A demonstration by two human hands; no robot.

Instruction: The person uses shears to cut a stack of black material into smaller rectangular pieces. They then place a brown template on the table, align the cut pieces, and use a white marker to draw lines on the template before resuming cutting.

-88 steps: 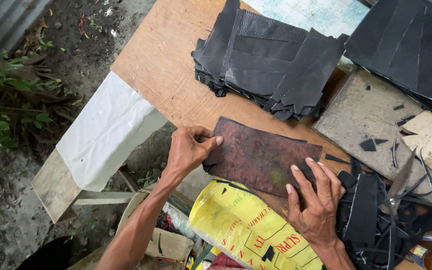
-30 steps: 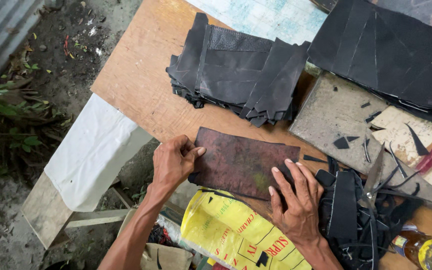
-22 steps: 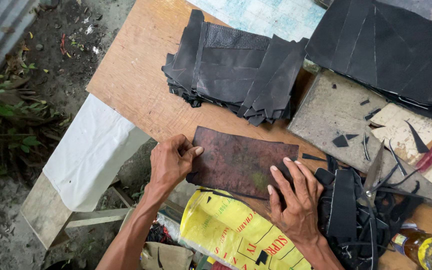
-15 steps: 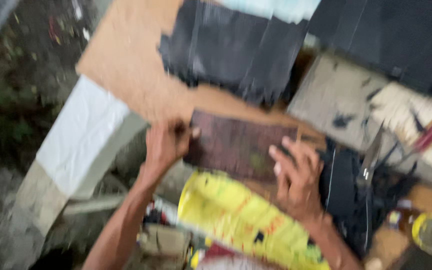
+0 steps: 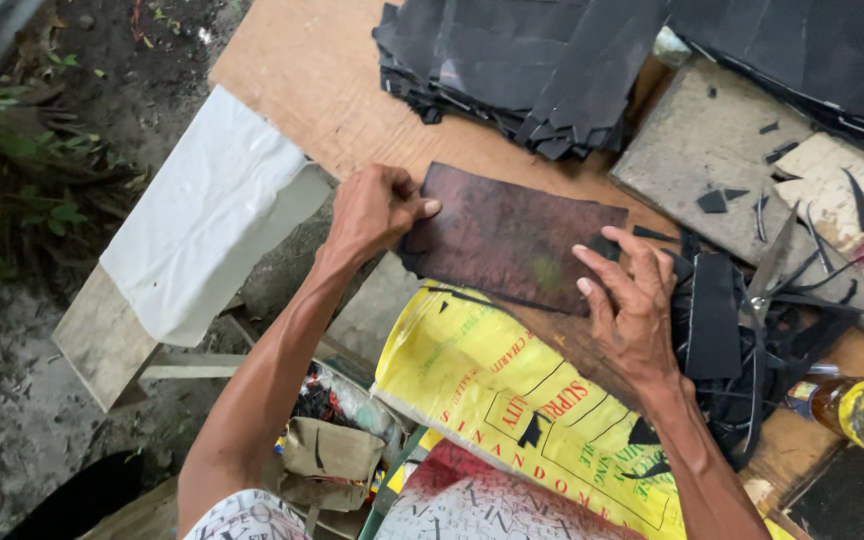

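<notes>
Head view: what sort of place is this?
Probably an outdoor craft workshop. A plywood worktable stands over bare dirt ground, stacked with black cut sheets, offcuts and scissors. Both hands, left and right, hold a brown rectangular piece.

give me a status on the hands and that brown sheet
Left hand pinching brown sheet at its left edge. Right hand pressing its right end flat. Black scraps crowd the right side.

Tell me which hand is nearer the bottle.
Right. The right hand rests on the brown sheet's right end, just left of the bottle; the left hand grips the sheet's far left edge.
</notes>
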